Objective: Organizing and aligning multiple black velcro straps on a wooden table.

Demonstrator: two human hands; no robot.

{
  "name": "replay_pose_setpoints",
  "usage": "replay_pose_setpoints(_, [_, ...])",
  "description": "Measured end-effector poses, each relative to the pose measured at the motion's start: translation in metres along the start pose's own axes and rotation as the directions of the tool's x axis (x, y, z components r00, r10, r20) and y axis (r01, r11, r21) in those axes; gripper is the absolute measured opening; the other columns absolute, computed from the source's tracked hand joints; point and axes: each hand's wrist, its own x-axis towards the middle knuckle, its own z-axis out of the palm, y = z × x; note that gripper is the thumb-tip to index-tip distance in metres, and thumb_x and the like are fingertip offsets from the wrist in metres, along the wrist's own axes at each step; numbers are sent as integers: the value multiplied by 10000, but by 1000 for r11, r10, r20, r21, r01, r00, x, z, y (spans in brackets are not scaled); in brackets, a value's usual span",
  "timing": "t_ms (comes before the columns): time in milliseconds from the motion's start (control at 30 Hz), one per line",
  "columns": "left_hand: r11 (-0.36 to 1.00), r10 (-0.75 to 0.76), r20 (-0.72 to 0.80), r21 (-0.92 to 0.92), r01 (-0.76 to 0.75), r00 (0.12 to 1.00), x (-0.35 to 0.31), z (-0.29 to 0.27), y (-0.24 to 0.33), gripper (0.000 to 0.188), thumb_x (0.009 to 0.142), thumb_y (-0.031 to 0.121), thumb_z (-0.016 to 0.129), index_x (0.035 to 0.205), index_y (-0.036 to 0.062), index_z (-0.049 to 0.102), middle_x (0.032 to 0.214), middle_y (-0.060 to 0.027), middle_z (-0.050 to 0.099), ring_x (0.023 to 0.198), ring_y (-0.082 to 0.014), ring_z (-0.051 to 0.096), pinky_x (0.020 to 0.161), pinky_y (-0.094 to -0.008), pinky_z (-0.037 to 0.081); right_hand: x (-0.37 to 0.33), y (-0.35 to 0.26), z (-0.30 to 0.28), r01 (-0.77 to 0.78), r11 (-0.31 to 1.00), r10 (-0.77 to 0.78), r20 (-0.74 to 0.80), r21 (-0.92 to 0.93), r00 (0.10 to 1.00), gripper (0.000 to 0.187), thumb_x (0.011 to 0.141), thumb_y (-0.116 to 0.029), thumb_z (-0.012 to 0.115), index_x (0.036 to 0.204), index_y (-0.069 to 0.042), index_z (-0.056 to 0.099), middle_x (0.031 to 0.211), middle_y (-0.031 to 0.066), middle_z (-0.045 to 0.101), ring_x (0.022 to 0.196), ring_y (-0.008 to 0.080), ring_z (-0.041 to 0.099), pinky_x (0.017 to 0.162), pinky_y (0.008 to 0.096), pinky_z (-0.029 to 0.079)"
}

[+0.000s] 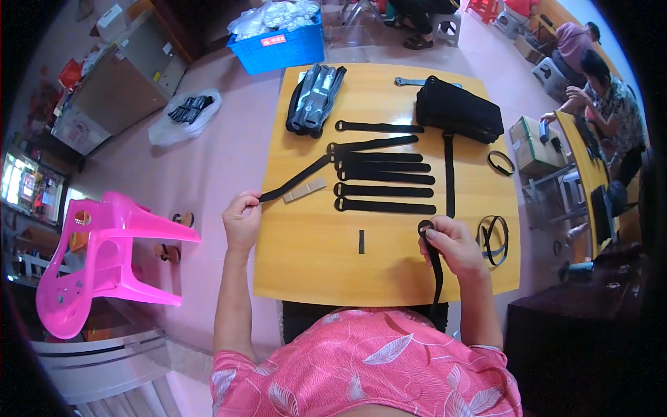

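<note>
Spreading wide, the smooth wooden tabletop [313, 274] carries a thick, dull black bundle [458, 111] near its far right corner and a shiny dark bundle [315, 101] near its far left corner. Matte, flat black straps [389, 190] with looped ends lie across the middle. At the left edge, the left hand [243, 221] pinches a slanting strap [297, 178] by its plain tip; toward the near edge, the right hand [455, 244] grips a drooping strap [438, 273] by its loop.

This looks like a workshop: black straps [385, 190] lie in rows beyond the fingers [445, 228], a filled blue crate [278, 57] farther off. Well right of the fingers, a co-worker [615, 97] is at a narrow table [582, 167].
</note>
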Motion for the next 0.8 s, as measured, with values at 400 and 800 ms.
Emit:
replay_pose_setpoints(400, [884,302,12,372,-285,953,-31,7,66,240,638,-51,581,864,12,633,1064,-173,650,981,-341,607,946,-415,439,-6,4,14,-8,1000,8,30,-15,1000,163,948,-138,558,931,17,606,719,58,605,586,109,550,527,232,443])
replay_pose_setpoints(800, [901,250,592,-433,40,766,-81,74,163,247,818,5,690,1060,-16,644,950,-111,633,800,-190,611,719,-295,494,-15,18,51,-194,980,172,304,46,937,205,931,-193,637,897,8,655,666,-4,569,548,57,477,492,209,366])
